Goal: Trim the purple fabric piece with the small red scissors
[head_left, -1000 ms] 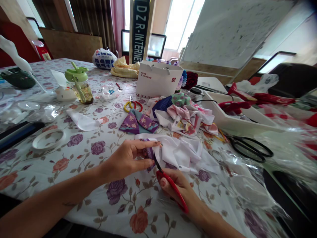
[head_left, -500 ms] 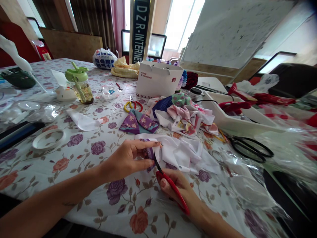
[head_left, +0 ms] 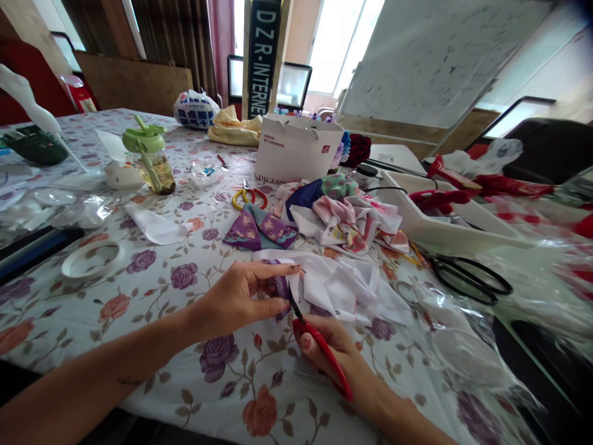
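Left-hand fingers (head_left: 273, 270) are pinching white fabric (head_left: 336, 290) — right-hand fingers (head_left: 319, 340) are gripping red-handled snips (head_left: 322, 358), their blade (head_left: 294, 304) angling up-left into its edge.

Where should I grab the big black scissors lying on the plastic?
Grab the black scissors by their two big handle loops, reaching down from the right of the view. The loops lie flat and stick out away from the white tray, while the blade end seems to point toward the tray, so your fingers stay away from it.
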